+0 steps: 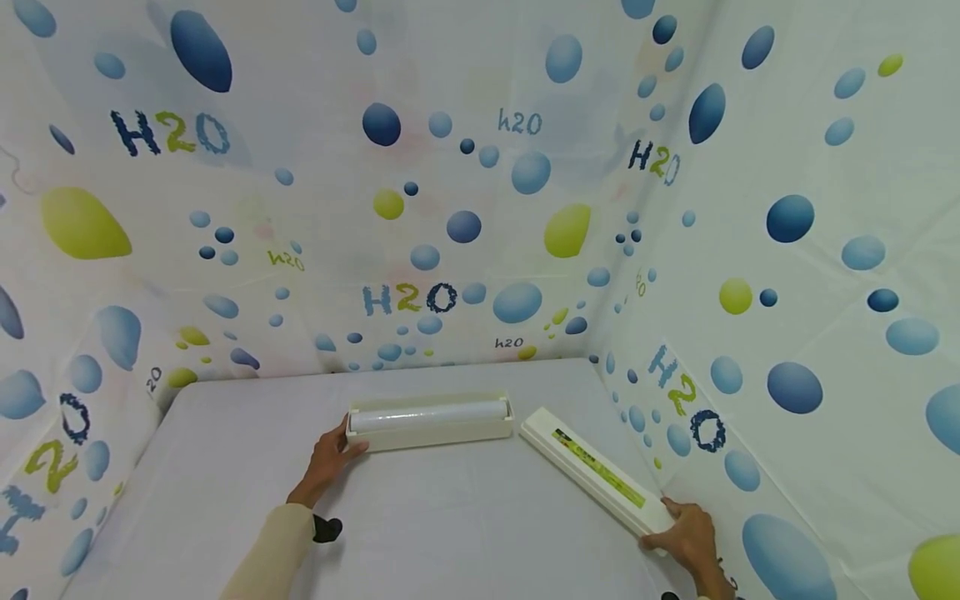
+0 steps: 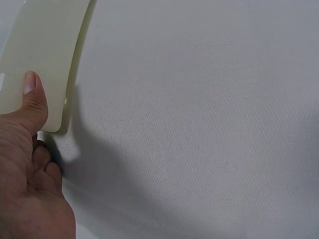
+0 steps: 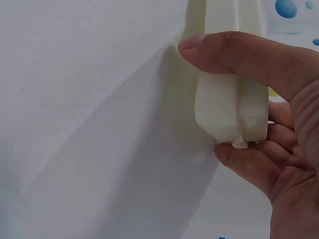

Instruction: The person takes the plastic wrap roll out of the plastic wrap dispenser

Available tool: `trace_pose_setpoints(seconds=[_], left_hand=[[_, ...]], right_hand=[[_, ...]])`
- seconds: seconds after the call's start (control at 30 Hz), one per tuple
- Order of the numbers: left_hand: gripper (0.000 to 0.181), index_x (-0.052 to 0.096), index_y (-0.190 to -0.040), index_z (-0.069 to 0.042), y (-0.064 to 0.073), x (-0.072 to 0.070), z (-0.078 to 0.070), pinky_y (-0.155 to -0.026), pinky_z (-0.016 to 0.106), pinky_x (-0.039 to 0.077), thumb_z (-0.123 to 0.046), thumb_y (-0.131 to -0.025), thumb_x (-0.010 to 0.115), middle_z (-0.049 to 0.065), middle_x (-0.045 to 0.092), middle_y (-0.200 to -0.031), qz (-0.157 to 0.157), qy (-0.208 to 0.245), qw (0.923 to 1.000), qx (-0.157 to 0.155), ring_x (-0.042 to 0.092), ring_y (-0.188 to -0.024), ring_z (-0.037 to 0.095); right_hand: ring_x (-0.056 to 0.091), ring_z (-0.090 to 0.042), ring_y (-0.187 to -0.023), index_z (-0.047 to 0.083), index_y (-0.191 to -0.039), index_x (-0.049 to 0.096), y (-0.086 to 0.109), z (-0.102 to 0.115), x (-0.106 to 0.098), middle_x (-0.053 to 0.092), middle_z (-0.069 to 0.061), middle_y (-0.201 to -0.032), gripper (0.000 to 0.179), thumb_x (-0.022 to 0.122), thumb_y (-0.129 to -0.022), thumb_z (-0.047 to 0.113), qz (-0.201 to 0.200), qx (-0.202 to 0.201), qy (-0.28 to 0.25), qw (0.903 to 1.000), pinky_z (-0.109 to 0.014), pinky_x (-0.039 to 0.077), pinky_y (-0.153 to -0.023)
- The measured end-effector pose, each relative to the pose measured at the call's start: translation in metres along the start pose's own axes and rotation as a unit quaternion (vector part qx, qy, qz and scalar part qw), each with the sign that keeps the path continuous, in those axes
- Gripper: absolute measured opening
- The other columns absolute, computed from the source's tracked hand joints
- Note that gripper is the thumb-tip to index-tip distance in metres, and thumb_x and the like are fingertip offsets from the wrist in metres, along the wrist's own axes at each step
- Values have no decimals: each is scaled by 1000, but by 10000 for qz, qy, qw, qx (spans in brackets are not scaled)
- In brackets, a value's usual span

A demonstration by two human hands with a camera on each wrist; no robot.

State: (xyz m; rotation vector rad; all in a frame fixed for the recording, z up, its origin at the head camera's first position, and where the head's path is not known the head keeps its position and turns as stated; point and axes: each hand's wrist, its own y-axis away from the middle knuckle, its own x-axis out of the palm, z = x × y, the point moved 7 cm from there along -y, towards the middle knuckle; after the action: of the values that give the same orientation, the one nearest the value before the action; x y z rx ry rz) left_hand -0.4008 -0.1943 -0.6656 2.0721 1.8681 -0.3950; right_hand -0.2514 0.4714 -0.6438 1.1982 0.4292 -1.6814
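Near the back of the table lies a cream plastic wrap dispenser box (image 1: 435, 439), its top off, with a shiny white roll of plastic wrap (image 1: 427, 414) inside. My left hand (image 1: 327, 460) grips the box's left end; in the left wrist view the thumb lies along its pale wall (image 2: 47, 50) and the other fingers are partly hidden. To the right, a long cream lid (image 1: 540, 427) with a green and yellow label (image 1: 600, 468) slants toward me. My right hand (image 1: 690, 533) holds its near end, thumb on one side and fingers around the other, as the right wrist view shows.
A white cloth covers the table (image 1: 450, 517). White sheets printed with blue and green drops and "H2O" form a back wall (image 1: 322, 225) and side walls, the right wall (image 1: 825, 333) standing close to my right hand.
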Motion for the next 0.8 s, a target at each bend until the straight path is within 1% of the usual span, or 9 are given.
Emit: trace_pose_setpoints(seconds=[0.13, 0.27, 0.4, 0.5, 0.6, 0.73, 0.8], left_hand=[[87, 17, -170, 7, 1, 0, 0, -135, 60, 26, -14, -107, 72, 31, 25, -175, 27, 14, 10000, -34, 27, -163, 51], [87, 16, -170, 7, 0, 0, -1, -135, 59, 26, -14, -107, 72, 31, 25, -175, 28, 8, 10000, -26, 27, -163, 51], [87, 16, -171, 6, 0, -1, -1, -135, 59, 26, -14, -107, 71, 31, 24, -176, 23, -5, 10000, -45, 26, -164, 51], [86, 17, -171, 6, 0, -1, -1, -136, 57, 26, -14, -107, 71, 30, 23, -176, 58, 3, 10000, -66, 26, -165, 50], [85, 17, -171, 7, 0, -1, -1, -136, 57, 26, -13, -107, 71, 30, 23, -176, 84, -13, 9999, -61, 25, -165, 50], [85, 17, -170, 7, 1, -2, -3, -135, 58, 26, -13, -107, 71, 31, 25, -175, 75, -5, 10000, 12, 27, -164, 51], [85, 17, -170, 7, 0, -2, -3, -135, 58, 27, -12, -107, 71, 31, 26, -175, 58, 18, 10000, 42, 27, -163, 51]], right_hand=[[63, -38, -95, -9, -143, 56, 1, 4, 4, 66, -40, -136, 128, 112, -40, 42, 16, -110, 226, 9997, -56, 60, -91], [64, -35, -89, -11, -143, 60, 2, 6, 7, 71, -38, -129, 128, 112, -40, 45, -16, -286, 449, 9986, -54, 62, -86], [65, -30, -83, -11, -141, 65, 4, 11, 7, 75, -35, -119, 125, 111, -41, 49, -80, -641, 649, 9958, -50, 62, -78], [65, -29, -81, -11, -140, 66, 4, 15, 8, 77, -32, -112, 124, 111, -42, 52, -51, -807, 751, 9939, -48, 62, -75], [64, -29, -81, -11, -139, 66, 4, 17, 9, 78, -27, -108, 123, 110, -44, 52, 6, -856, 893, 9923, -50, 61, -77], [64, -29, -81, -11, -136, 67, 6, 19, 11, 78, -25, -106, 117, 110, -46, 51, 63, -870, 1037, 9908, -54, 61, -82], [64, -29, -80, -11, -134, 67, 9, 20, 11, 78, -23, -104, 116, 110, -46, 53, 99, -870, 1114, 9899, -54, 61, -82]])
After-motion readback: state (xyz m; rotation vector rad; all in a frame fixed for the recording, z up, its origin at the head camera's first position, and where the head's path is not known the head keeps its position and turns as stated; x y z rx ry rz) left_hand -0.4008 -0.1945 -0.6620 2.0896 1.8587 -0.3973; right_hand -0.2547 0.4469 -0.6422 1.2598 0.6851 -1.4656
